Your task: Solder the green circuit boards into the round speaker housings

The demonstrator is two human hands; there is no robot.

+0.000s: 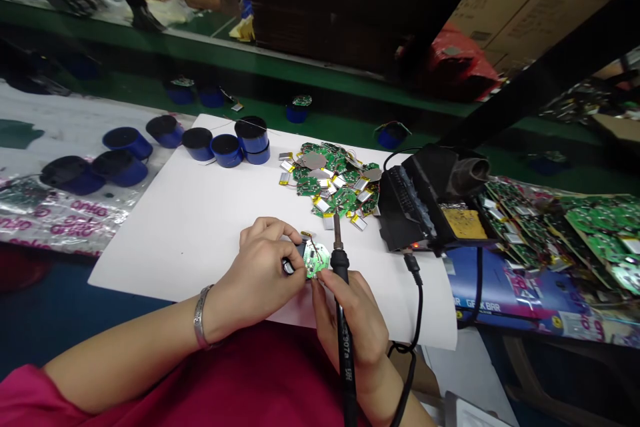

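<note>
Pinching a small green circuit board (318, 259) over a white sheet (195, 227), a worker's left hand (260, 267) closes thumb and fingertips at its left edge, a dark part (288, 267) half hidden beside them, while the right hand (361, 313), fingers bent around a black soldering iron (346, 347), sets thumb and fingertip against the board's lower edge; the iron's tip points toward a heap of green boards and silver cells (345, 200), with blue-sided cylinders (227, 151) standing farther left

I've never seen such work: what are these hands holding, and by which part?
The left hand seems to hold the green circuit board near its left edge; the right hand touches its lower edge and holds the soldering iron by its black handle.
</note>
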